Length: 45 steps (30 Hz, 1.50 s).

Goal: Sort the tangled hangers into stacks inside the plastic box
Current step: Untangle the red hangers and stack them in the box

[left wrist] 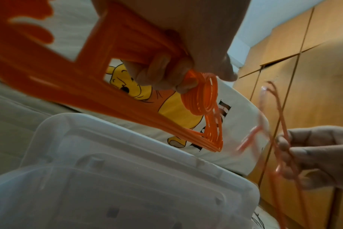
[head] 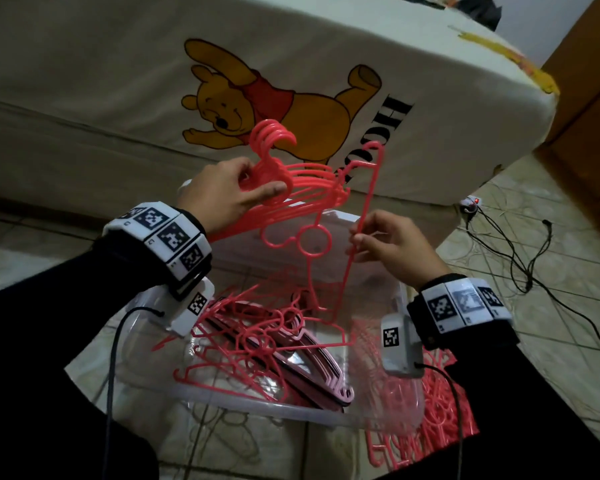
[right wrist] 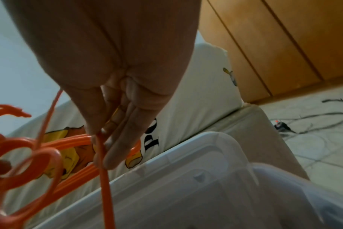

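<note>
While my left hand (head: 222,199) grips a gathered bundle of coral plastic hangers (head: 302,181) and my right hand (head: 392,244) pinches one loose coral hanger (head: 361,220), I judge sorting about midway: a tangle of coral hangers (head: 253,344) remains in the clear plastic box (head: 257,408).

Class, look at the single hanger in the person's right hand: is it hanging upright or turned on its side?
On its side: the single hanger stands on end, its hook toward the box.

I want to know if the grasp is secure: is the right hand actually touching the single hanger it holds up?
Touching. The right wrist view shows the right hand's fingers pinching the single hanger's thin bar, with no gap.
</note>
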Each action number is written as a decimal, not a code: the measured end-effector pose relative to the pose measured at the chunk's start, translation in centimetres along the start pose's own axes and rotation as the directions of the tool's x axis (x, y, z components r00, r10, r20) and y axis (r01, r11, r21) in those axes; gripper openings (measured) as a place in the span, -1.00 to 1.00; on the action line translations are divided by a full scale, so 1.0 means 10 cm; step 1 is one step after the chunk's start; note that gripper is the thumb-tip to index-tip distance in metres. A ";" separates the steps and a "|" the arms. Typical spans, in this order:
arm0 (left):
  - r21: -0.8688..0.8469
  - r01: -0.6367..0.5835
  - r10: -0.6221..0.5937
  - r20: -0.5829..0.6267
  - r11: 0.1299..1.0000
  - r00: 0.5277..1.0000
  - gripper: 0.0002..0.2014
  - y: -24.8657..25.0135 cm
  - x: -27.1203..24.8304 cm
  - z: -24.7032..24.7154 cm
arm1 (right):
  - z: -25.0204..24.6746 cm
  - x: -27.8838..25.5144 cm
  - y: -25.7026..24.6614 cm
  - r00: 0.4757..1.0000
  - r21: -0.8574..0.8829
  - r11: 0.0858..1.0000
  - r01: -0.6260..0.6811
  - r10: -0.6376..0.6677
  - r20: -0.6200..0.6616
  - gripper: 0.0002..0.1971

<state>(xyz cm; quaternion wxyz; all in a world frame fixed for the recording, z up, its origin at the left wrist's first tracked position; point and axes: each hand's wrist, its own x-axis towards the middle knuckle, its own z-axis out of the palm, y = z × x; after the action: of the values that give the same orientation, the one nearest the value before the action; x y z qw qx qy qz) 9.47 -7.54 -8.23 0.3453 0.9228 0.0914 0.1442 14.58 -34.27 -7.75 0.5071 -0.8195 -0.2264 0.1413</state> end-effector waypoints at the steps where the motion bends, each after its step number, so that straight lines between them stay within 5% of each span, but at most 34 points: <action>1: -0.017 0.005 -0.005 0.000 1.000 1.000 -0.33 -0.01 0.00 0.00 | -0.01 0.00 0.00 1.000 0.050 0.999 -0.014 0.015 -0.016 -0.78; 5: -0.077 -0.013 0.013 -0.002 0.997 1.000 -0.33 0.02 -0.01 0.00 | 0.08 0.06 0.01 0.991 0.329 0.942 -0.063 0.099 -0.092 -0.80; 10: -0.121 -0.070 0.071 0.008 0.990 0.997 -0.44 0.16 -0.09 0.07 | 0.37 0.14 0.03 0.977 0.659 0.742 -0.122 0.205 -0.050 -0.81; 17: -0.399 -0.024 0.079 0.123 0.917 0.989 -0.26 0.21 -0.14 0.19 | 0.58 0.21 0.06 0.949 0.846 0.505 -0.173 0.317 0.005 -0.78; 21: -0.284 -0.022 0.067 0.149 0.959 0.987 -0.62 0.18 -0.16 0.24 | 0.63 0.22 0.08 0.943 0.849 0.495 -0.186 0.333 0.012 -0.80; 24: -0.209 -0.037 0.070 0.153 0.977 0.986 -0.70 0.17 -0.17 0.27 | 0.70 0.22 0.11 0.944 0.816 0.539 -0.209 0.329 0.025 -0.87; 27: -0.104 -0.050 0.065 0.139 0.993 0.988 -0.72 0.16 -0.18 0.26 | 0.75 0.21 0.16 0.924 0.717 0.638 -0.280 0.383 0.020 -0.94; 30: -0.056 -0.060 0.067 0.119 0.997 0.991 -0.68 0.15 -0.20 0.24 | 0.78 0.19 0.28 0.910 0.524 0.770 -0.364 0.415 0.023 -0.81; 33: -0.036 -0.047 0.051 0.117 0.998 0.992 -0.55 0.15 -0.19 0.21 | 0.83 0.18 0.51 0.934 -0.046 0.936 -0.348 0.351 0.067 -0.77; 37: -0.036 -0.026 0.030 0.123 0.999 0.992 -0.50 0.15 -0.15 0.19 | 1.03 0.18 0.79 0.923 -0.674 0.734 -0.083 0.311 0.226 -0.86; 45: -0.014 -0.045 0.046 0.106 0.999 0.993 -0.64 0.08 -0.11 0.19 | 1.63 0.12 1.15 0.762 -0.762 0.607 0.226 0.377 0.526 -0.74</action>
<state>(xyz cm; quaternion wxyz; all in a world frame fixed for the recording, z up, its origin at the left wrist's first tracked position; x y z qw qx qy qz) 9.11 -9.56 -9.31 0.3517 0.9290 0.0508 0.1035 10.73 -25.55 -25.33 -0.0252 -0.8648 -0.3858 0.3203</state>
